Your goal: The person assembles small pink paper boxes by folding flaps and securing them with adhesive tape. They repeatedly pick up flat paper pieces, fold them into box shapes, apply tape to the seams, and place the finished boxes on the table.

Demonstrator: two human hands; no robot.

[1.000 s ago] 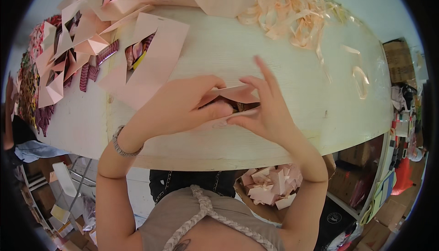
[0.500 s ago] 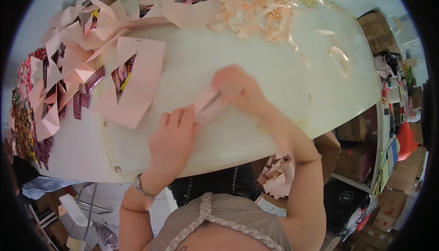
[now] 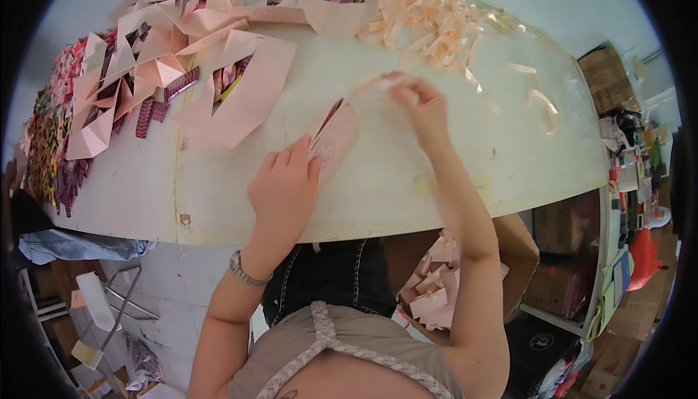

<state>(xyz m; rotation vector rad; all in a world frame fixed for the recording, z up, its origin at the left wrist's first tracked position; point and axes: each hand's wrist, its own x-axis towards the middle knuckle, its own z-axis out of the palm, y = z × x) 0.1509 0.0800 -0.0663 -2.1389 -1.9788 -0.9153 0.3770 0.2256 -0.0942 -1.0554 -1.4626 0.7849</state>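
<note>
Stretching wide beneath the hands, a pale table [image 3: 465, 152] is filling most of the view, its edges bending toward the rim. Near its middle, 1 folded pink box [image 3: 340, 136] is lying at a slant, its narrow dark slit facing up toward the far side. The left hand [image 3: 282, 177] is gripping the near end of it, thumb on 1 side and fingers on the other; a metal band [image 3: 247, 271] is circling that wrist. The right hand [image 3: 423, 105] is hovering just beyond the box's far end, fingers curled inward. A thin peach strip [image 3: 369, 85] is showing between them, but blur is hiding whether those fingers are pinching it.

Farther left, 1 flat pink card [image 3: 253, 108] is lying apart, colourful wrapped pieces showing through its opening. Beyond it, more pink cards [image 3: 164, 70] are overlapping in a heap, with striped packets [image 3: 151, 114] sticking out. Tangled peach ribbons [image 3: 422, 25] are covering the far edge. Below the table, beside the person, 1 cardboard carton [image 3: 522, 257] is holding many small pink boxes [image 3: 434, 299].
</note>
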